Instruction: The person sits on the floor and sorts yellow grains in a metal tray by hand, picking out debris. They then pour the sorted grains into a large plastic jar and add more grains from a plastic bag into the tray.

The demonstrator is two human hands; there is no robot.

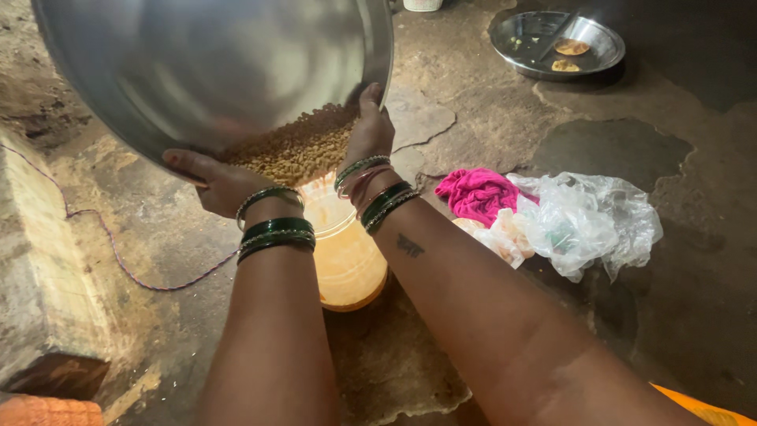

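Observation:
A large steel plate (213, 63) is tilted steeply toward me, with a heap of small brown grains (296, 146) gathered at its lower rim. My left hand (213, 177) grips the rim from below on the left. My right hand (369, 130) holds the rim on the right, thumb over the edge. Both wrists wear green and metal bangles. Directly under the grains stands a translucent orange plastic jar (347, 252) on the floor, its mouth mostly hidden by my hands.
A pink cloth (477, 193) and crumpled clear plastic bags (583, 221) lie on the rough stone floor to the right. A steel plate with food scraps (560, 43) sits at the far right. A thin cord (118, 252) trails beside a low wall on the left.

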